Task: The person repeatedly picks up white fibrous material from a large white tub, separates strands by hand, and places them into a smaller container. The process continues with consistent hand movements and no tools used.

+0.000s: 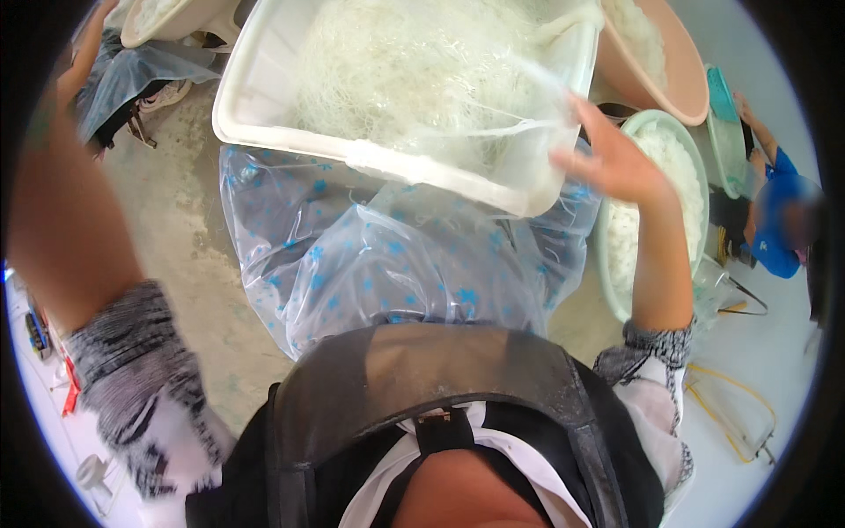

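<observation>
Right hand (616, 158) raised, forearm upright, fingers loosely spread, pinching thin white noodle strands (493, 123) drawn from the white rectangular plastic tub (264, 132) ahead. Left hand (84, 53) lifted high at frame edge; finger opening indiscernible.

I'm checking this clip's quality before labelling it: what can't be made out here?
Head view only:
- Left hand: raised to the fisheye rim, motion-blurred; grip unreadable.
- Right hand: its palm faces away, so contact with the thin white noodle strands is unclear.
- White tub: far side cut off by the top edge.
- Co-worker: blurred at the right rim.
</observation>
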Action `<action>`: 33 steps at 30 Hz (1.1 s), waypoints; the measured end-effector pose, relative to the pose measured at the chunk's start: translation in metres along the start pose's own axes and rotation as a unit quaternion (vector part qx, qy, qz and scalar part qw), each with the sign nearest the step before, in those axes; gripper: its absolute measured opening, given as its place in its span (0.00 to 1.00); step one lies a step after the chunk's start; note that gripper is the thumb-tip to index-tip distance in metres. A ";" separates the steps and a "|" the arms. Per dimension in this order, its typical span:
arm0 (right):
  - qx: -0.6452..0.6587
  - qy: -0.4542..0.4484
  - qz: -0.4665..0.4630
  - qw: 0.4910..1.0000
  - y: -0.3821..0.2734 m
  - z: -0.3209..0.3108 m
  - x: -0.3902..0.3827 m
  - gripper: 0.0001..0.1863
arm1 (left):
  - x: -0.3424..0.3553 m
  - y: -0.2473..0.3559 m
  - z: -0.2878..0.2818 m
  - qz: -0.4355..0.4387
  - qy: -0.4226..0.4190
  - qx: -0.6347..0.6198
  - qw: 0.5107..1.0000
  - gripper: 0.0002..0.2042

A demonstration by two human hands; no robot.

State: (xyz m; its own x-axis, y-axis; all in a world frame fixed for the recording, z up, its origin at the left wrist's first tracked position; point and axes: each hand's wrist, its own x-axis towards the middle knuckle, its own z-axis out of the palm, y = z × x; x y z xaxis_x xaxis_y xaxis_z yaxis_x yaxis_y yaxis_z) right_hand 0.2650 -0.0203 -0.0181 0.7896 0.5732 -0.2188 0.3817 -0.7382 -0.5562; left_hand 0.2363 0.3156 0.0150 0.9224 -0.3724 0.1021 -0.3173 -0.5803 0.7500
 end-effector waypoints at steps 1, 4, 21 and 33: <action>-0.139 0.036 -0.091 0.986 0.001 0.005 -0.007 0.35 | 0.003 0.006 0.018 0.010 0.005 -0.063 0.998 0.20; -0.208 0.163 0.021 0.964 -0.029 -0.001 -0.031 0.37 | 0.017 0.030 0.094 0.091 -0.154 -0.245 0.953 0.20; 0.390 0.409 -0.129 0.815 -0.101 0.023 0.017 0.17 | 0.017 0.035 0.136 0.021 0.389 -0.319 0.864 0.20; 0.491 0.430 -0.011 0.758 -0.085 0.032 -0.003 0.11 | 0.020 0.067 0.097 -0.092 -0.285 -0.519 0.801 0.16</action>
State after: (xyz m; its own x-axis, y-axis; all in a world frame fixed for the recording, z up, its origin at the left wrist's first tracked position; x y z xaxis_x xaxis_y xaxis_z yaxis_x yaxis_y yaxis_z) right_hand 0.2143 0.0519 0.0040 0.9707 -0.1729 0.1672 0.1907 0.1297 -0.9730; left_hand 0.2123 0.1991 0.0035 0.5889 -0.7912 -0.1647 0.4386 0.1417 0.8874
